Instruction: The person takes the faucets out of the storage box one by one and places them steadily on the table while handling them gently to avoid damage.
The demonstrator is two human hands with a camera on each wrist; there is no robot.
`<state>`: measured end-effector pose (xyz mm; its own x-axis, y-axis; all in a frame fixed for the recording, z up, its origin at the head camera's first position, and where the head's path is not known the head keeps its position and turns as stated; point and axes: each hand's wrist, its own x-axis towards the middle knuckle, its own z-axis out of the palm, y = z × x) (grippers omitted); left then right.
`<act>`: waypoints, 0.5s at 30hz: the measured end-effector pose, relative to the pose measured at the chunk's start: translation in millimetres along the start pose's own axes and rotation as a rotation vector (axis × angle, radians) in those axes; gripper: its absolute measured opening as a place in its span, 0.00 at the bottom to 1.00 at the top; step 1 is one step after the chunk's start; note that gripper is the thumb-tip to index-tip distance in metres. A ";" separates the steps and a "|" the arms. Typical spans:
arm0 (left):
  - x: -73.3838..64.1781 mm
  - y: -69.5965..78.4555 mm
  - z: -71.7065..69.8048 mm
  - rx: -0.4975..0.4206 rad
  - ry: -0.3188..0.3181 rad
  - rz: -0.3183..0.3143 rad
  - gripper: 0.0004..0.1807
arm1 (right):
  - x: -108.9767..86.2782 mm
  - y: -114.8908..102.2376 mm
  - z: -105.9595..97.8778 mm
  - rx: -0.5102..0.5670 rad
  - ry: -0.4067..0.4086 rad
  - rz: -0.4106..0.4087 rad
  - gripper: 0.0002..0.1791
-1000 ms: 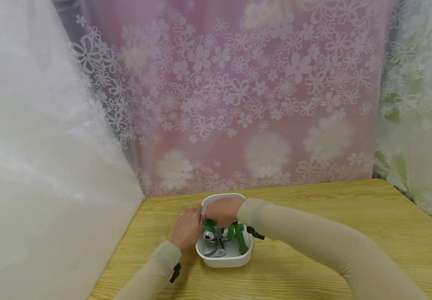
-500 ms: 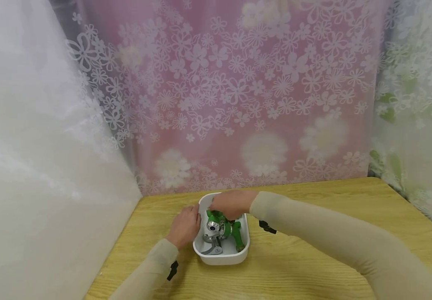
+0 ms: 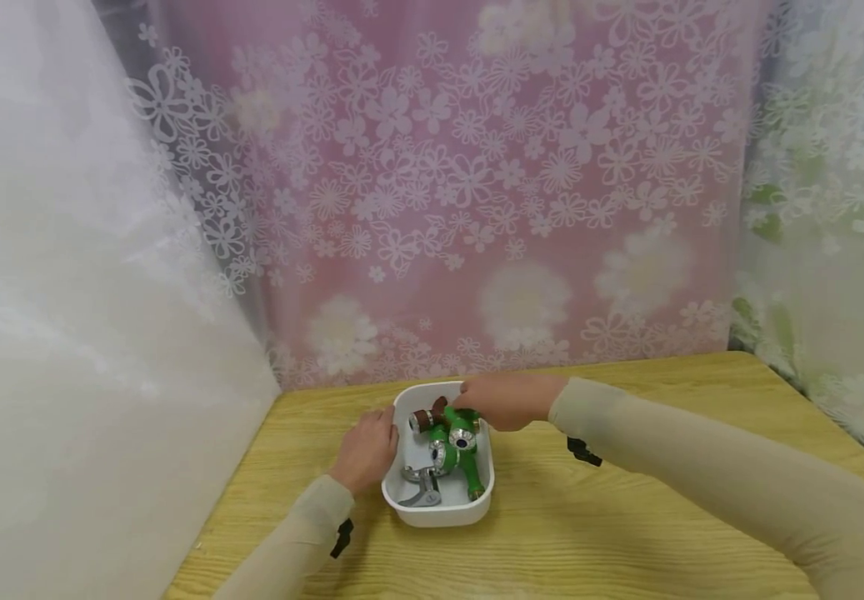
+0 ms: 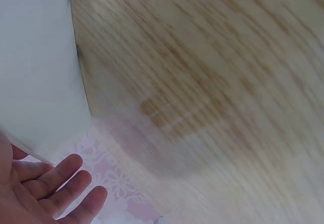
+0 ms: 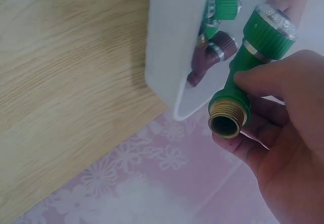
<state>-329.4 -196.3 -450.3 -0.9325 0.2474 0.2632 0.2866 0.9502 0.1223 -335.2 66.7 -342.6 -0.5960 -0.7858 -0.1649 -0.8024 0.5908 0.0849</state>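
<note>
My right hand (image 3: 510, 400) pinches a green tap (image 5: 245, 67) with a ribbed green-and-silver knob and a brass threaded end, above the far right rim of a white plastic box (image 3: 442, 515). In the right wrist view, the thumb lies on one side of its body and fingers on the other. My left hand (image 3: 367, 450) holds the left rim of the box, part of it hidden behind the wall in the left wrist view. Inside lie another green tap (image 3: 471, 473), a brown tap (image 3: 424, 420) and a grey metal piece with a curved lever (image 3: 424, 492).
The box stands on a wood-grain table (image 3: 611, 500) close to its far edge. A pink flowered curtain (image 3: 506, 208) hangs behind, with a white sheet (image 3: 102, 333) at the left and a pale flowered curtain (image 3: 836, 250) at the right.
My right hand has moved right from inside the box to its far right rim, bringing the green tap along. The brown tap has come into view. My left hand stays on the left rim.
</note>
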 end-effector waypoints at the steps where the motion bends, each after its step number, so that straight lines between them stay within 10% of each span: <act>1: 0.1 -0.6 0.3 0.004 0.002 0.002 0.24 | -2.6 2.2 1.7 -0.001 0.006 0.004 0.20; 15: 1.2 -1.8 2.8 0.021 0.006 0.006 0.23 | -32.4 33.0 28.5 0.039 0.075 0.076 0.18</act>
<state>-331.7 -197.2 -452.9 -0.9293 0.2523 0.2696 0.2877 0.9524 0.1005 -341.5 116.9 -362.5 -0.6566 -0.7494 -0.0852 -0.7541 0.6544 0.0557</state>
